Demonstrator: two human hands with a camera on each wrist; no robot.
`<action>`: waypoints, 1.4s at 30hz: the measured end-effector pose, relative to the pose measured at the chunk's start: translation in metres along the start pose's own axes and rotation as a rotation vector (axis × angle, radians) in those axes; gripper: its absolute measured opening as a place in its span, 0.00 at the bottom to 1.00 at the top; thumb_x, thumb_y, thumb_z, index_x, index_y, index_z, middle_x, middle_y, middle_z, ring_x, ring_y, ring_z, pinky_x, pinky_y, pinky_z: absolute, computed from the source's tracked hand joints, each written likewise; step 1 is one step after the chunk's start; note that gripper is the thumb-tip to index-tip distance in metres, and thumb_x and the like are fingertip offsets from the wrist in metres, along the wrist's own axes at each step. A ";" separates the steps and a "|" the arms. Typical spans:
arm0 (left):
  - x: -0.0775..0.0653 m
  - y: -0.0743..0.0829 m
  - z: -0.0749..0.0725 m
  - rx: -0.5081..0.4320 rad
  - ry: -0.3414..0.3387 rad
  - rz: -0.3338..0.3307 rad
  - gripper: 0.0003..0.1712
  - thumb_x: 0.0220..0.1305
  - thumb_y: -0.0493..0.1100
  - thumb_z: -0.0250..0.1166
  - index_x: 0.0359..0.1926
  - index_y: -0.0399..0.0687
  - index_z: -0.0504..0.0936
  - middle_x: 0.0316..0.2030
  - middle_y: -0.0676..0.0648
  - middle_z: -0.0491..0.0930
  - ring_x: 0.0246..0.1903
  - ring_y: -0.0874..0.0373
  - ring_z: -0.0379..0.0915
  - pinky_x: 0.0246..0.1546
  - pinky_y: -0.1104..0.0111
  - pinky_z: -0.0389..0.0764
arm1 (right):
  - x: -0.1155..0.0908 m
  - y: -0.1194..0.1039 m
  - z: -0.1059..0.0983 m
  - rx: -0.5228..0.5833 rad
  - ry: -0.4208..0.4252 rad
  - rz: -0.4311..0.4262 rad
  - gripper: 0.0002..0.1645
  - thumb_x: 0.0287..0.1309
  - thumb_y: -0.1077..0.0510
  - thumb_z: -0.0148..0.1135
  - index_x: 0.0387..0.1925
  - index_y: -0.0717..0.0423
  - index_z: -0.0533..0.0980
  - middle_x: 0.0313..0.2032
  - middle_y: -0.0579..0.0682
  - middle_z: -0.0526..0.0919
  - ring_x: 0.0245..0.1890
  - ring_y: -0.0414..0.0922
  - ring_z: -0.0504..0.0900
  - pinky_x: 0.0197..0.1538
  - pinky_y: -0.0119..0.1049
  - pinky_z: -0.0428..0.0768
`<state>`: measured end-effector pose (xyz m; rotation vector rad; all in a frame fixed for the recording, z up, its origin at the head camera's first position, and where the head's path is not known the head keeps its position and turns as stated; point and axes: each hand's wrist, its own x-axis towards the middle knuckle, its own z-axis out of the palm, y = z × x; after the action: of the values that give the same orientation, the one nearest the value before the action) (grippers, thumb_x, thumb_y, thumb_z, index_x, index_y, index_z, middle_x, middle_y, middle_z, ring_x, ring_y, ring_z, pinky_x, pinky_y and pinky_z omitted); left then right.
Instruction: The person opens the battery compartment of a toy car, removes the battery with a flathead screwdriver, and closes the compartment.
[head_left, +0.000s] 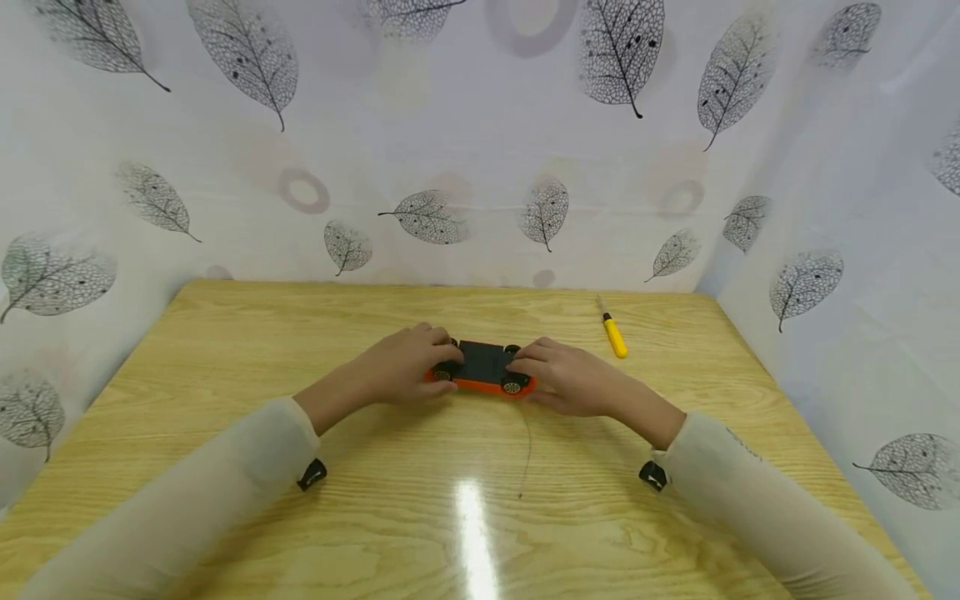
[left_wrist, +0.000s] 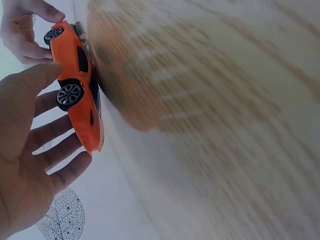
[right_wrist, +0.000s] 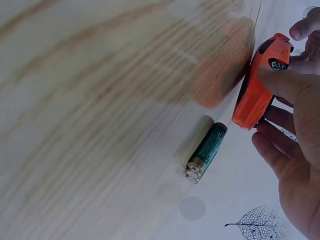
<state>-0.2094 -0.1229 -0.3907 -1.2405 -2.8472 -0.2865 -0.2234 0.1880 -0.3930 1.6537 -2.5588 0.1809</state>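
Observation:
An orange toy car (head_left: 480, 385) is upside down near the middle of the table, its black underside and wheels facing up. My left hand (head_left: 408, 364) grips one end, with the thumb on the car's side by a wheel in the left wrist view. At the other end, my right hand (head_left: 573, 379) holds the car between thumb and fingers. The roof faces the tabletop; I cannot tell whether it touches. Green batteries (right_wrist: 209, 144) lie on the table close to the car in the right wrist view, and the right hand hides them from the head view.
A screwdriver (head_left: 615, 337) with a yellow handle lies at the back right of the wooden table (head_left: 375, 517). A leaf-patterned white curtain (head_left: 465, 133) stands behind and beside the table. One thin dark line (head_left: 528, 450) runs across the wood in front of the car.

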 end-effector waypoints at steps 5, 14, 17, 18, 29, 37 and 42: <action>-0.004 0.000 0.001 0.019 0.005 0.043 0.26 0.67 0.55 0.71 0.61 0.52 0.82 0.54 0.45 0.79 0.52 0.48 0.74 0.52 0.54 0.81 | 0.001 0.002 -0.001 0.016 -0.020 0.046 0.27 0.61 0.59 0.73 0.60 0.59 0.78 0.58 0.56 0.80 0.59 0.53 0.78 0.58 0.47 0.82; -0.007 0.000 0.000 -0.005 0.006 0.038 0.26 0.64 0.50 0.74 0.61 0.52 0.81 0.56 0.44 0.78 0.53 0.47 0.74 0.54 0.54 0.80 | 0.002 0.004 0.001 0.031 -0.032 0.060 0.27 0.62 0.58 0.73 0.61 0.59 0.77 0.59 0.56 0.79 0.59 0.53 0.77 0.59 0.46 0.82; -0.008 -0.001 0.000 -0.015 -0.001 0.033 0.26 0.63 0.48 0.75 0.62 0.51 0.81 0.56 0.44 0.78 0.54 0.47 0.73 0.54 0.54 0.80 | 0.002 0.004 0.001 0.037 -0.031 0.055 0.27 0.62 0.58 0.73 0.61 0.59 0.77 0.59 0.56 0.79 0.59 0.53 0.77 0.60 0.47 0.81; -0.008 -0.001 0.001 -0.017 -0.002 0.033 0.27 0.63 0.47 0.75 0.62 0.51 0.81 0.56 0.44 0.78 0.54 0.47 0.73 0.54 0.54 0.80 | 0.002 0.004 0.001 0.038 -0.030 0.053 0.27 0.62 0.58 0.73 0.61 0.59 0.77 0.59 0.56 0.79 0.59 0.53 0.77 0.60 0.47 0.81; -0.010 -0.007 0.004 -0.060 0.016 0.044 0.29 0.58 0.39 0.77 0.61 0.49 0.81 0.55 0.43 0.78 0.54 0.47 0.73 0.56 0.55 0.80 | 0.004 0.007 0.002 -0.003 -0.009 0.011 0.29 0.59 0.58 0.76 0.59 0.59 0.77 0.57 0.56 0.80 0.58 0.53 0.78 0.59 0.46 0.82; -0.011 -0.014 0.006 -0.083 0.052 0.050 0.27 0.57 0.35 0.78 0.58 0.50 0.83 0.53 0.43 0.79 0.53 0.48 0.74 0.56 0.56 0.81 | 0.006 0.007 0.004 -0.026 -0.020 0.023 0.31 0.56 0.58 0.78 0.60 0.58 0.76 0.57 0.55 0.79 0.58 0.52 0.77 0.58 0.45 0.82; -0.012 -0.015 0.005 -0.096 0.050 0.055 0.27 0.57 0.35 0.78 0.57 0.48 0.84 0.53 0.42 0.79 0.54 0.46 0.74 0.56 0.55 0.81 | 0.008 0.006 0.005 -0.078 0.004 0.006 0.31 0.54 0.62 0.79 0.58 0.58 0.77 0.56 0.55 0.80 0.56 0.52 0.78 0.56 0.43 0.83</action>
<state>-0.2121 -0.1403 -0.3990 -1.3063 -2.7817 -0.4504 -0.2326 0.1822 -0.3969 1.6171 -2.5336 0.0826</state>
